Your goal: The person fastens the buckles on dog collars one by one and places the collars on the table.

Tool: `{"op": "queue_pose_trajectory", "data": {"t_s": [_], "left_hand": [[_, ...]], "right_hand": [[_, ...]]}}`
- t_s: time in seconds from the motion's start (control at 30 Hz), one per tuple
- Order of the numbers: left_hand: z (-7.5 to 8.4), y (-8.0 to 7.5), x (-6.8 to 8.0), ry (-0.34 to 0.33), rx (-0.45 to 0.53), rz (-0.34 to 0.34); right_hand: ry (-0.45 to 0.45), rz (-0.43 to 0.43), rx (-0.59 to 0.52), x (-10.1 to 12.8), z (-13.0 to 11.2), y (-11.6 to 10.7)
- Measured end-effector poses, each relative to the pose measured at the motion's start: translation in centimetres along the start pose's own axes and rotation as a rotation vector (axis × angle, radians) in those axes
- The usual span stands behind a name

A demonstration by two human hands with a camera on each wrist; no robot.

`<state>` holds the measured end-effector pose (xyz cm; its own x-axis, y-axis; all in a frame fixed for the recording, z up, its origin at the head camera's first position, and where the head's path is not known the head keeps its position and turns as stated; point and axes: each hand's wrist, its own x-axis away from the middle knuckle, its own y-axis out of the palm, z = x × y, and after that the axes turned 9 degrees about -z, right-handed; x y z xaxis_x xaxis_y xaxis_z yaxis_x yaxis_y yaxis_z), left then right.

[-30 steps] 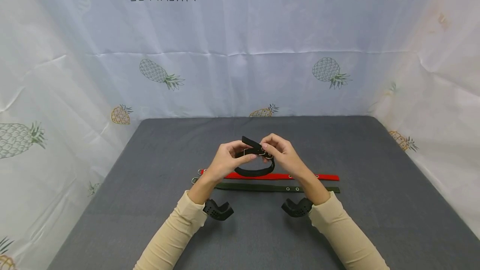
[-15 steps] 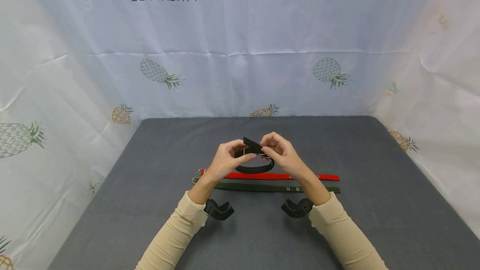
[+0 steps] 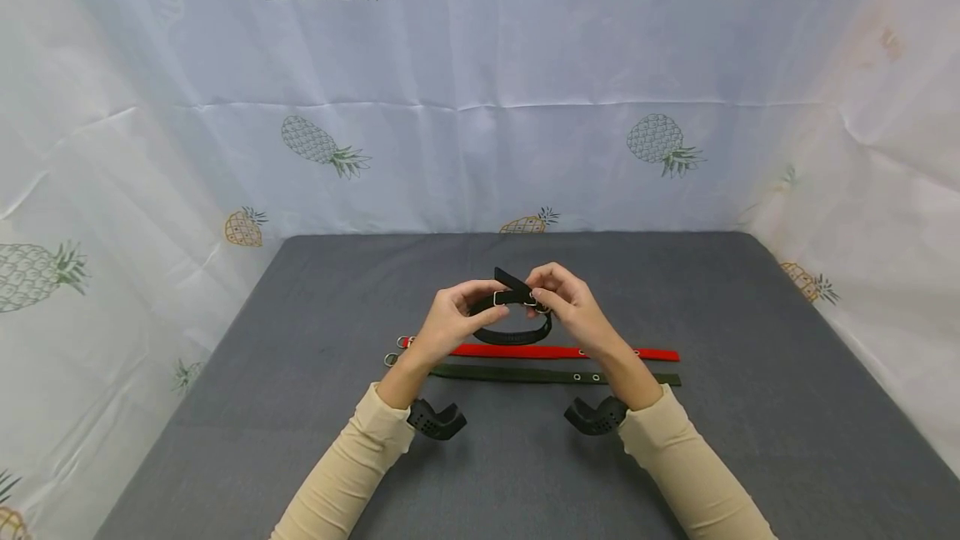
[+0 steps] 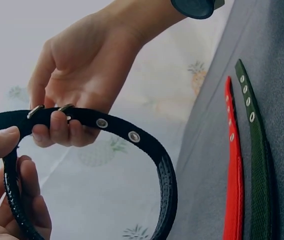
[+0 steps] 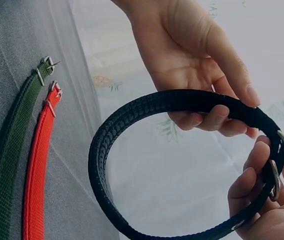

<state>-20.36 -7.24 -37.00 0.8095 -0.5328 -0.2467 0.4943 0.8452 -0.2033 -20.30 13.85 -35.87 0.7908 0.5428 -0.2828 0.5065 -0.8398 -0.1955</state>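
Note:
Both hands hold a black collar (image 3: 514, 334) bent into a loop above the grey table (image 3: 300, 407). My left hand (image 3: 489, 312) pinches the strap on the left side of the loop, thumb on top. My right hand (image 3: 537, 298) pinches the collar at its metal buckle (image 3: 529, 300), and the strap's free end sticks up beside it. In the left wrist view the collar (image 4: 149, 146) shows two eyelets next to the right hand's fingers (image 4: 62, 131). The buckle (image 5: 277, 176) sits between the right hand's fingers in the right wrist view.
A red collar (image 3: 555, 352) and a dark green collar (image 3: 555, 376) lie flat and parallel on the table just under the hands, buckles to the left. A white pineapple-print cloth (image 3: 480, 107) walls the table at the back and both sides.
The buckle and the strap's free end have shifted right toward my right hand, and the loop has drawn a little smaller. Both hands stay raised in place.

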Motion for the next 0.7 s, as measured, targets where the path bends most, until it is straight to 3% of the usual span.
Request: {"op": "queue_pose_trajectory", "data": {"t_s": [0.23,0.47,0.7], "left_hand": [[-0.04,0.03,-0.06,-0.005,0.016,-0.002],[0.0,0.09,-0.11,0.035,-0.001,0.002],[-0.15,0.31,-0.23,0.068,-0.035,0.028]], "right_hand": [[-0.016,-0.004,-0.035,0.0,0.21,0.01],[-0.023,-0.009,-0.041,-0.13,0.29,-0.03],[0.036,-0.018,0.016,-0.3,-0.21,0.06]]}}
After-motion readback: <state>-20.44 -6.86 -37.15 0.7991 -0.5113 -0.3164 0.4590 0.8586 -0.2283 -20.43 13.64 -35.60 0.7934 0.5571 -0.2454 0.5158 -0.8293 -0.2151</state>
